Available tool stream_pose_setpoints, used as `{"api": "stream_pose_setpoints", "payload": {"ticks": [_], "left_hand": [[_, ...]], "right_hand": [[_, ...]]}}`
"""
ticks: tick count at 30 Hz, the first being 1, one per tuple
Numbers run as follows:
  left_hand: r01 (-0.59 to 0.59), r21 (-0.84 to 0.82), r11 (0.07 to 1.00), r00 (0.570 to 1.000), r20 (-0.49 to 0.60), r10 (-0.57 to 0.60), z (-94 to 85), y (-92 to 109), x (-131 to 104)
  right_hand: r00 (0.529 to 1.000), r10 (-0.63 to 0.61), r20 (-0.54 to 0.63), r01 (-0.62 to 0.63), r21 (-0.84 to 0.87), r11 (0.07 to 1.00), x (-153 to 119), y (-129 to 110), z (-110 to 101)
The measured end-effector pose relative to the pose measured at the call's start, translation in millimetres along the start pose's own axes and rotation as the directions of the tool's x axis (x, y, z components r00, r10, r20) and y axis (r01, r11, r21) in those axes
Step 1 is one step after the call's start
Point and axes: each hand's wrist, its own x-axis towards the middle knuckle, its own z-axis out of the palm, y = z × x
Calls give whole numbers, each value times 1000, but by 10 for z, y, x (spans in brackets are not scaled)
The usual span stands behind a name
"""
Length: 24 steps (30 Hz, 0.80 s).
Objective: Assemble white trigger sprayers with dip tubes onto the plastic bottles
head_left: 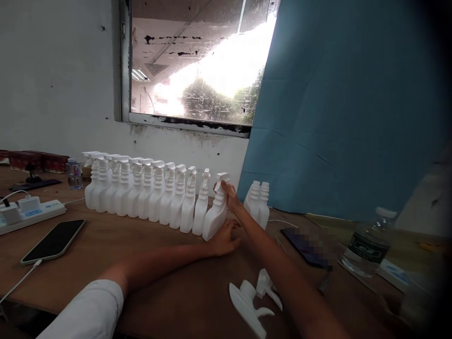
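A white spray bottle (214, 216) stands slightly tilted at the right end of a long row of similar bottles (155, 193) fitted with trigger heads. My right hand (230, 197) is closed around its neck, just under the trigger head. Low beside the bottle's base, my left hand (223, 239) has its fingers apart and pointing right; whether it touches the bottle I cannot tell. Two bottles without heads (259, 205) stand to the right, partly behind my right forearm. Two loose trigger heads, a larger-looking one (247, 306) and another (265, 285), lie on the near tabletop.
On the left are a phone (54, 240) on a charging cable, a power strip (44, 209), a small water bottle (74, 174) and red boxes (38, 161). A dark phone (303, 245) and a large water bottle (369, 245) sit right. A blue curtain (335, 117) hangs behind.
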Motion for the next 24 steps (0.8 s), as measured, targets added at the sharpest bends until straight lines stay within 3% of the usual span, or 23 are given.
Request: {"api": "stream_pose_setpoints", "payload": {"ticks": [3,9,12,15,19,21,24], "left_hand": [[159,-122,980,983,-67,-168,38,-109,44],[235,-183,955,961,-104,-256,30,-98,42],[260,-188,947,952,-114,-284,35,-76,63],[286,-189,939,949,-76,-305,34,-39,66],[214,-237,948,976,82,-199,-52,189,-121],[124,-206,971,982,168,-90,-142,384,-304],[-77,-79,994,951,292,97,-289,658,-588]], "right_hand": [[998,5,58,-5,3,1000,5,-29,-27],[981,72,179,-54,-101,993,-24,-266,-345],[992,122,38,-106,-289,952,-97,-514,-602],[991,9,-134,-71,-466,882,-268,-848,-841],[975,-131,-178,9,-562,827,-622,-1119,-1120],[991,-49,-122,-39,-627,778,-808,-1035,-1263],[980,196,-43,-169,-703,691,-1046,-650,-1468]]}}
